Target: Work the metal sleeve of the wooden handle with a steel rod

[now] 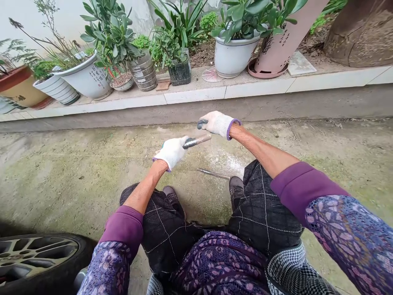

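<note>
My left hand (pixel 172 152), in a white knit glove with a purple cuff, is closed around one end of a short rod (pixel 199 141). The rod has a shiny, ribbed silver section by the fingers and a dull brownish outer end pointing right. Just above and right of that end is my right hand (pixel 215 123), gloved alike with grey-coated fingertips. Its fingers are curled together, and anything inside them is hidden. It appears apart from the rod. On the ground below lies a thin metal bar (pixel 213 173), its right end by my shoe (pixel 236 187).
White powder (pixel 231 163) is scattered on the mossy concrete floor (pixel 76 164). Ahead runs a low tiled ledge (pixel 193 96) with several potted plants, including a white pot (pixel 235 57) and a pink planter (pixel 273 51). A car wheel (pixel 39 256) stands at lower left.
</note>
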Demonstrator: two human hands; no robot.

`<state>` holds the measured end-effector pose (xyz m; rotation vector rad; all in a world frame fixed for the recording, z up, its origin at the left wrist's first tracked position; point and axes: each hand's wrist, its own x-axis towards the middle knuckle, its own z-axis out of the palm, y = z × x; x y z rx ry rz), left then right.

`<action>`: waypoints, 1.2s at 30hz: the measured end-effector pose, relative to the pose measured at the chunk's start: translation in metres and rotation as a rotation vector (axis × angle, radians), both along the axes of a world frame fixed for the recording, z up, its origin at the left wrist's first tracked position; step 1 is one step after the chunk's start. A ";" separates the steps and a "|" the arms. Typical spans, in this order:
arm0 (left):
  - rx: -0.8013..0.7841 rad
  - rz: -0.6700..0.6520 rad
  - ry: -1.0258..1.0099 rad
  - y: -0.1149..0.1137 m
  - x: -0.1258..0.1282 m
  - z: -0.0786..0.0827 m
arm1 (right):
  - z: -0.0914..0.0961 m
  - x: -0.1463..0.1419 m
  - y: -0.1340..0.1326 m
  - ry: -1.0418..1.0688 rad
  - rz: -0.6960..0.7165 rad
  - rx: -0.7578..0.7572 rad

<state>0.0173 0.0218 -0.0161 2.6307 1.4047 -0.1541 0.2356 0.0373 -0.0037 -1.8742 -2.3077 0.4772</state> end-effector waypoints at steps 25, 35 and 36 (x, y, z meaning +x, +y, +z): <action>-0.006 0.015 0.377 0.011 -0.005 -0.023 | 0.043 -0.031 -0.066 -0.294 0.115 -0.019; -0.038 -0.215 0.295 -0.015 0.004 -0.008 | 0.013 -0.014 -0.029 -0.215 -0.033 -0.067; -0.033 -0.188 0.263 -0.015 0.004 -0.003 | 0.010 -0.014 -0.026 -0.205 -0.040 -0.069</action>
